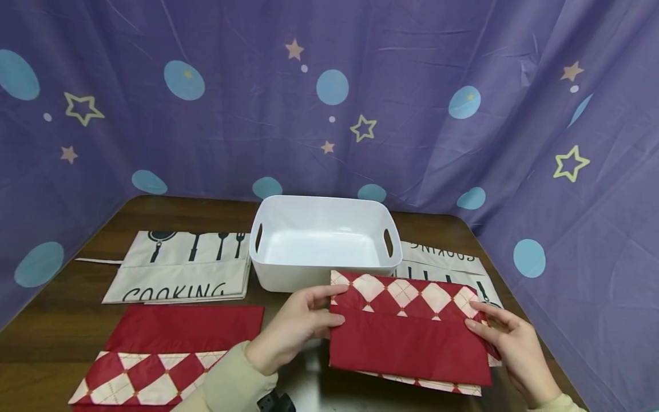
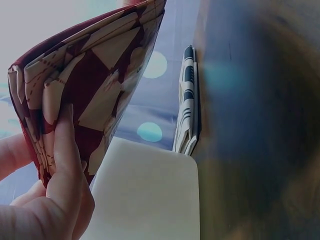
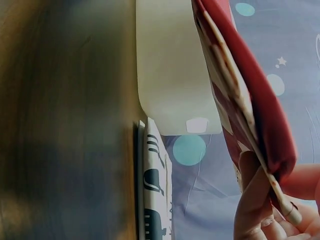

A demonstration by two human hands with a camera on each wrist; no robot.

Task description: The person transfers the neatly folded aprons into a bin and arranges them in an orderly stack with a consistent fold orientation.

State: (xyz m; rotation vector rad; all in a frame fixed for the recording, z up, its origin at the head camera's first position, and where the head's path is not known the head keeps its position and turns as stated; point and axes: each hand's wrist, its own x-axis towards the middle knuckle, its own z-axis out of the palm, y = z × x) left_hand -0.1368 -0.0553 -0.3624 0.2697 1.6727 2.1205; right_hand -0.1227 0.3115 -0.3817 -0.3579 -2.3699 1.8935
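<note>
A folded red apron [image 1: 407, 349] with a cream diamond pattern is held up off the table, in front of the white bin. At its left edge, my left hand [image 1: 290, 326] pinches it between thumb and fingers. My right hand [image 1: 517, 346] grips the opposite edge the same way. Both wrist views show the layers of the apron [image 2: 100, 75] stacked between thumb and fingers. The white bin [image 1: 265, 273], with a handle slot at each end, stands behind the apron, which overlaps its front right corner in the head view.
A folded white apron [image 1: 180, 274] printed COOKING lies left of the bin, its strap trailing leftward. Another white printed apron [image 1: 443, 260] lies to the right, partly hidden. A second red diamond-patterned apron [image 1: 190, 329] lies front left on the wooden table [image 1: 36, 343]. A purple curtain [image 1: 412, 46] surrounds the table.
</note>
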